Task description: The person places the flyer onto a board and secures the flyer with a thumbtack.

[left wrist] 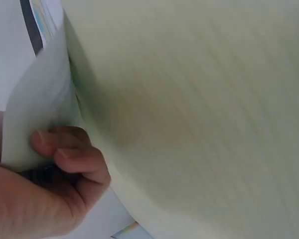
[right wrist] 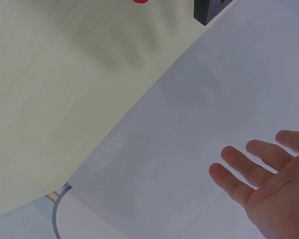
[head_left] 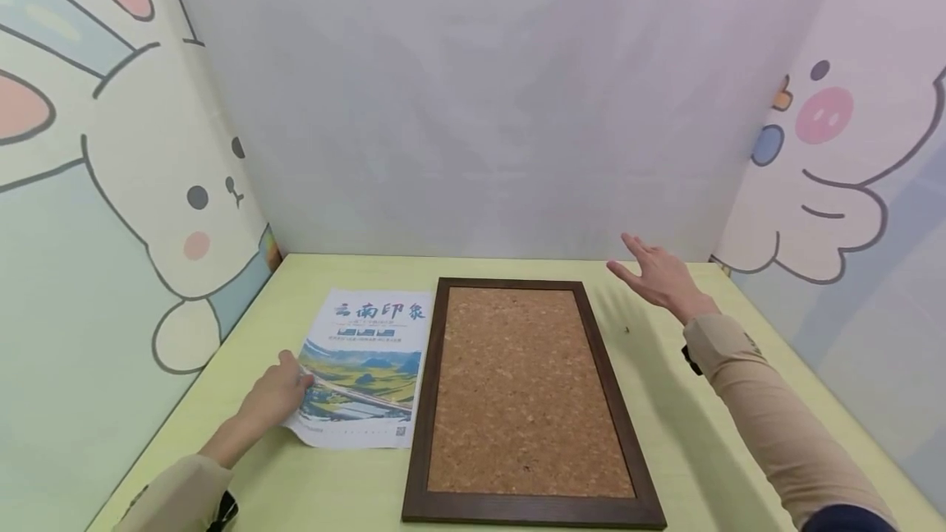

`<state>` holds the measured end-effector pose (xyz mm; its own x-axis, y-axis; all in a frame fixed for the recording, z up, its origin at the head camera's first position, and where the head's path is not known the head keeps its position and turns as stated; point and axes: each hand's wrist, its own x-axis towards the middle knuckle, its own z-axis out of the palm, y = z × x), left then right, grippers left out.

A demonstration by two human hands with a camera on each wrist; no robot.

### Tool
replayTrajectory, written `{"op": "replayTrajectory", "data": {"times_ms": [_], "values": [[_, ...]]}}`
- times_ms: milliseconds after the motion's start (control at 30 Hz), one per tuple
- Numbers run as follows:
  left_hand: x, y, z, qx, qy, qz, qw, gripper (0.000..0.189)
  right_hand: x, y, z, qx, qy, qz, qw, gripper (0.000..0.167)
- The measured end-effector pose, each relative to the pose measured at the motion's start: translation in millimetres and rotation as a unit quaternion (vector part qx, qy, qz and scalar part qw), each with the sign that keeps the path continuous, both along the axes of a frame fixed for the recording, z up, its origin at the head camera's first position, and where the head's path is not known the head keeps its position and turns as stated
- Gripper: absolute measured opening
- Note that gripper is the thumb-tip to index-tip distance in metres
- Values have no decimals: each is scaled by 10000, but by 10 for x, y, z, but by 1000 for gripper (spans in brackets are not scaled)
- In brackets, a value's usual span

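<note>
My left hand (head_left: 273, 394) pinches the left edge of a printed paper poster (head_left: 362, 384), near its lower corner. Chinese lettering runs across the poster's top, over a landscape picture. Its held corner curls up from the table, and in the left wrist view the paper (left wrist: 40, 99) stands between the thumb and curled fingers (left wrist: 84, 162). To the poster's right lies a cork board (head_left: 528, 392) in a dark brown frame. Beyond its right side my right hand (head_left: 658, 277) is raised over the table, fingers spread and holding nothing; the right wrist view shows the palm (right wrist: 284, 204).
The pale yellow-green table (head_left: 332, 487) meets a grey-white back wall (head_left: 473, 105). Side panels carry a cartoon rabbit (head_left: 170, 195) and pig (head_left: 835, 162). A tiny dark object (head_left: 626, 330) lies right of the board; a red bit (right wrist: 140, 1) shows at the right wrist view's top edge.
</note>
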<state>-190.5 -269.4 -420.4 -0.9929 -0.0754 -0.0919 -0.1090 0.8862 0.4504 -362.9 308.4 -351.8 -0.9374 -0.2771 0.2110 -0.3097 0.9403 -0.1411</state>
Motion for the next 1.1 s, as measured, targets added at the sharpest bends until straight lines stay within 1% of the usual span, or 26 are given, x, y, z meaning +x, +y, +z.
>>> {"op": "replayTrajectory", "data": {"times_ms": [67, 133, 200, 300, 400, 500, 567, 633, 767, 867, 967, 1033, 1100], "values": [[-26, -5, 10, 76, 221, 1, 9997, 27, 1, 4, 0, -32, -1, 24, 10000, 78], [-48, -11, 39, 238, 402, -17, 9989, 27, 5, 13, -3, -76, -26, 48, 10000, 77], [-66, -7, 88, 559, 528, 58, 9970, 30, 13, 27, -8, -120, -36, 48, 9999, 77], [-88, 13, 177, 1061, 685, 306, 9915, 35, 26, 52, -17, -179, -53, 27, 9998, 76], [-104, 56, 263, 1459, 880, 648, 9832, 40, 30, 71, -20, -204, -40, 20, 9998, 76], [-103, 152, 310, 1762, 983, 858, 9757, 43, 33, 76, -14, -228, -51, 30, 9997, 76], [-87, 256, 310, 1969, 1029, 927, 9706, 44, 34, 75, -6, -243, -64, 43, 9997, 75], [-71, 393, 292, 2196, 1053, 927, 9655, 45, 33, 79, 6, -264, -72, 58, 9996, 74], [-45, 713, 219, 2583, 1115, 886, 9555, 41, 29, 98, 29, -306, -102, 83, 9994, 72], [-19, 954, 150, 2815, 1128, 802, 9495, 38, 36, 111, 31, -344, -132, 73, 9993, 70], [37, 1180, 93, 3060, 1108, 641, 9434, 36, 51, 123, 21, -365, -154, 63, 9992, 69], [85, 1318, 72, 3241, 1068, 532, 9385, 35, 60, 130, 17, -374, -143, 74, 9992, 69], [126, 1444, 61, 3352, 1044, 402, 9355, 35, 63, 137, 22, -379, -125, 95, 9992, 69]]}}
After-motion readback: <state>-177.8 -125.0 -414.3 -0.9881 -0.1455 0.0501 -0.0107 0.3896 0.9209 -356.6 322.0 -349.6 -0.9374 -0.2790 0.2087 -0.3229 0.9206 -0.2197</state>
